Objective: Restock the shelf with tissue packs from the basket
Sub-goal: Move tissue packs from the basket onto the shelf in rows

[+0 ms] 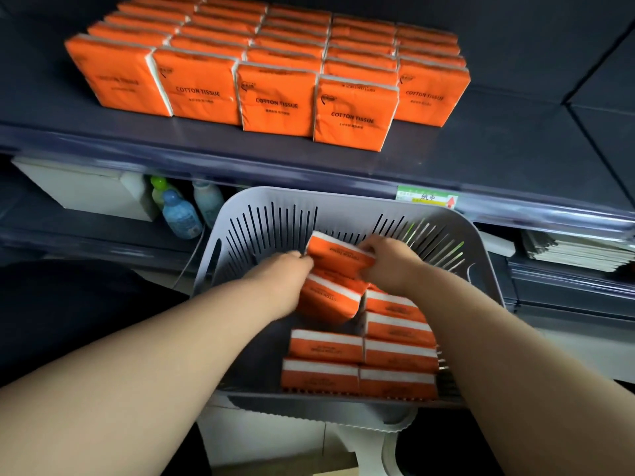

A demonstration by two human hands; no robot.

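**Both hands on one pack in the basket**

Your two bare forearms reach into the grey slotted basket [275,197]. Along the basket's near and right sides, orange-and-white packs [395,355] lie in two short rows. One more pack [326,297] sits tilted at the basket's middle. Just above it, your left hand [285,269] curls its fingers on the left end of a tissue pack [338,257], and your right hand [391,266] grips the right end. That pack is raised over the others and is still inside the basket. Beyond the basket's far left corner stand small bottles [178,214] beside a white box [79,190]. A green price label [427,197] shows just past its far rim. Above and beyond the basket, the dark shelf [206,142] carries five rows of upright orange packs [275,63] marked COTTON TISSUE.
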